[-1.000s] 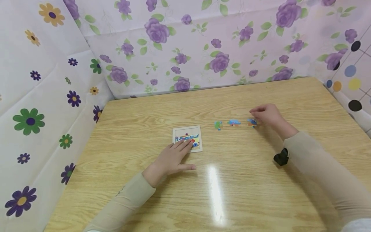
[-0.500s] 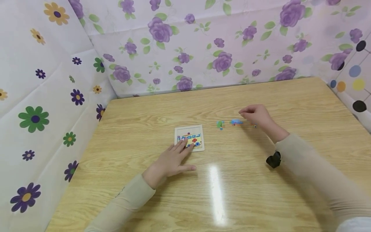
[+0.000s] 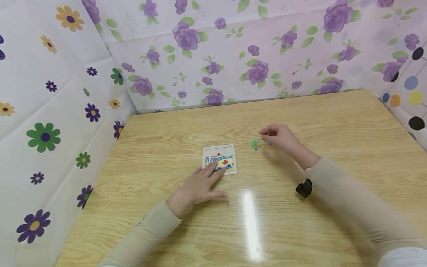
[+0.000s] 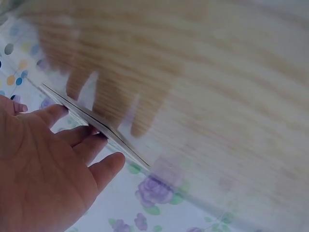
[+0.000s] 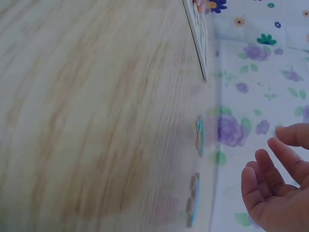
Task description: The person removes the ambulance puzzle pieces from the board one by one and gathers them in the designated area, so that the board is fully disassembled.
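A small white-framed puzzle board with a yellow ambulance picture lies on the table. My left hand rests its spread fingertips on the board's lower part; in the left wrist view its fingers touch the board's edge. My right hand hovers over the loose puzzle pieces, fingers loosely bent. In the right wrist view nothing shows between its thumb and fingers. Left of this hand lies a green puzzle piece. A blue puzzle piece is mostly hidden under the hand.
The wooden table meets a purple-flowered cloth at the back and a daisy-printed cloth on the left. A black object hangs at my right cuff. A bit of another piece shows behind the right wrist.
My right hand has moved left, from above the rightmost piece to above the middle one. The left hand has stayed at the board, its fingers covering a little less of the picture.
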A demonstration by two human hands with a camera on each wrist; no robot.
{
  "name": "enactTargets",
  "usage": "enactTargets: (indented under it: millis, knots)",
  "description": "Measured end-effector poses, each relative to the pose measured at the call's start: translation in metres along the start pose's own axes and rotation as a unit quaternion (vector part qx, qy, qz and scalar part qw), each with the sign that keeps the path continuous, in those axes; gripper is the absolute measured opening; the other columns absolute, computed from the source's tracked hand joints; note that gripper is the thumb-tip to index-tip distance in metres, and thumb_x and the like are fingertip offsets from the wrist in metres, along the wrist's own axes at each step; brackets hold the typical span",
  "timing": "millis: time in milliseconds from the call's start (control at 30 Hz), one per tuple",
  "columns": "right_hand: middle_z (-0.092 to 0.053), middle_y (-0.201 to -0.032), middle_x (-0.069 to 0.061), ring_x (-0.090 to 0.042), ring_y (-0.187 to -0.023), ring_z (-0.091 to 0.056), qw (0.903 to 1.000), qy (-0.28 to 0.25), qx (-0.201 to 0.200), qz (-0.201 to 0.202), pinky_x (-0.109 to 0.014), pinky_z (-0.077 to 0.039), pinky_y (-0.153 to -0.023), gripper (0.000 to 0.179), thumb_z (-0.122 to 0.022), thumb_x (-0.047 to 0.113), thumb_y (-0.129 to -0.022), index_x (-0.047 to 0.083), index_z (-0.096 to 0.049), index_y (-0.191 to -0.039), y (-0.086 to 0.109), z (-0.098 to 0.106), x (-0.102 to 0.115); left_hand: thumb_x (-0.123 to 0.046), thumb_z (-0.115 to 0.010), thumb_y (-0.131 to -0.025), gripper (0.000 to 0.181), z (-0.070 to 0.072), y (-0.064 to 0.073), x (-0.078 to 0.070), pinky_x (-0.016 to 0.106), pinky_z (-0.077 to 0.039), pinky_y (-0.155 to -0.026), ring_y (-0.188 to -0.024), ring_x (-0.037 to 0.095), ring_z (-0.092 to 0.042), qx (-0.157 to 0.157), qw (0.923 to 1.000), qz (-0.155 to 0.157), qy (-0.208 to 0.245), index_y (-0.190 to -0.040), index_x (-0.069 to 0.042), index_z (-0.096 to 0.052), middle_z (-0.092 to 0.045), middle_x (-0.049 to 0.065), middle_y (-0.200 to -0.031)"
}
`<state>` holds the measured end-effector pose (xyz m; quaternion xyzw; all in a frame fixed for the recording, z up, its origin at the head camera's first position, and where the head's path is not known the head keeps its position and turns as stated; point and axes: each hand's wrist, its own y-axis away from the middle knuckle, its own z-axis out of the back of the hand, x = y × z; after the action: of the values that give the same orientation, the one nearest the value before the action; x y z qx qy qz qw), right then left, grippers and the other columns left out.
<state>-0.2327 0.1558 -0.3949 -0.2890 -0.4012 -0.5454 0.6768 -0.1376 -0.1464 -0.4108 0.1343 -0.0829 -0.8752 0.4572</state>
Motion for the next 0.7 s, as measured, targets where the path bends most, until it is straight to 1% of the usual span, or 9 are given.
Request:
enactTargets:
  millis: [133, 300, 400, 600, 700]
  knots:
    - [-0.061, -0.118, -0.018, -0.026, -0.099, -0.055, 0.9991, 0.028, 0.027, 0.018, -0.030, -0.049, -0.076, 0.029, -0.059, 0.013, -0.091, -0.001, -0.064, -0.117, -0.002, -0.009, 0.002, -0.067, -0.045, -0.088, 0.085, -0.001, -0.001, 0.000, 0.053, -0.017, -0.116, -0.147, 0.026, -0.014, 0.003, 1.0000, 0.006, -0.005, -0.154, -0.021, -0.018, -0.010, 0.011, -0.160]
    - [-0.056, -0.129, -0.020, -0.035, -0.112, -0.053, 0.9964, 0.044, 0.054, 0.047, -0.045, -0.050, -0.087, 0.032, -0.060, 0.011, -0.091, -0.002, -0.063, -0.119, -0.003, -0.021, 0.008, -0.069, -0.044, -0.087, 0.083, -0.001, -0.002, 0.001, 0.053, -0.016, -0.116, -0.147, 0.024, -0.012, 0.009, 0.9998, 0.015, -0.005, -0.154, -0.027, -0.016, -0.009, 0.008, -0.160]
    - [-0.057, -0.129, -0.020, -0.036, -0.114, -0.053, 0.9950, 0.052, 0.059, 0.062, -0.047, -0.049, -0.090, 0.033, -0.062, 0.011, -0.090, -0.003, -0.062, -0.119, -0.004, -0.028, 0.012, -0.070, -0.043, -0.087, 0.082, 0.000, -0.002, 0.000, 0.053, -0.016, -0.116, -0.147, 0.024, -0.012, 0.013, 0.9998, 0.017, -0.004, -0.153, -0.030, -0.017, -0.010, 0.008, -0.160]
    - [-0.060, -0.123, -0.020, -0.034, -0.110, -0.055, 0.9900, 0.082, 0.064, 0.095, -0.044, -0.050, -0.089, 0.033, -0.063, 0.010, -0.089, -0.004, -0.063, -0.119, -0.005, -0.045, 0.019, -0.069, -0.043, -0.087, 0.080, -0.001, -0.001, -0.002, 0.053, -0.017, -0.116, -0.147, 0.024, -0.013, 0.010, 0.9998, 0.019, -0.002, -0.153, -0.030, -0.019, -0.010, 0.008, -0.160]
    - [-0.061, -0.122, -0.020, -0.033, -0.110, -0.056, 0.9875, 0.096, 0.071, 0.103, -0.045, -0.051, -0.089, 0.033, -0.063, 0.011, -0.089, -0.003, -0.063, -0.119, -0.006, -0.053, 0.023, -0.070, -0.043, -0.087, 0.081, -0.002, -0.001, -0.001, 0.053, -0.018, -0.116, -0.147, 0.024, -0.013, 0.007, 0.9998, 0.020, -0.006, -0.153, -0.030, -0.019, -0.010, 0.008, -0.160]
